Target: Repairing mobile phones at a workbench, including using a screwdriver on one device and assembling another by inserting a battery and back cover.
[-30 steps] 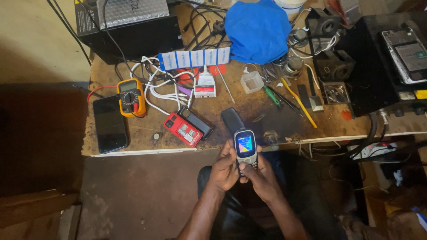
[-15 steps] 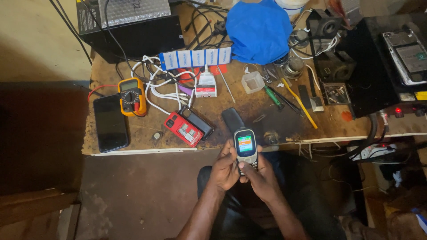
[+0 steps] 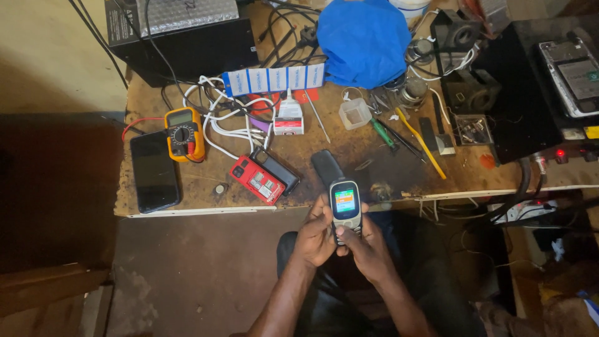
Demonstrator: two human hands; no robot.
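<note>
The small grey keypad phone with its lit colour screen (image 3: 345,209) stands upright between 2 hands, just off the workbench edge (image 3: 206,212), long axis pointing away from the person. The left hand (image 3: 315,237) and right hand (image 3: 368,249) both curl closed around its lower half, equally near.

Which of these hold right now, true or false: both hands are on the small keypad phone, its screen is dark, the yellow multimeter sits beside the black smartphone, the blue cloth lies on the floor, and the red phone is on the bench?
1. Both the left hand and right hand hold the keypad phone. True.
2. The phone's screen is dark. False: it is lit in colour.
3. The yellow multimeter sits just right of the black smartphone. True.
4. The blue cloth lies on the floor. False: it sits at the back of the bench.
5. The red phone lies on the bench. True.
</note>
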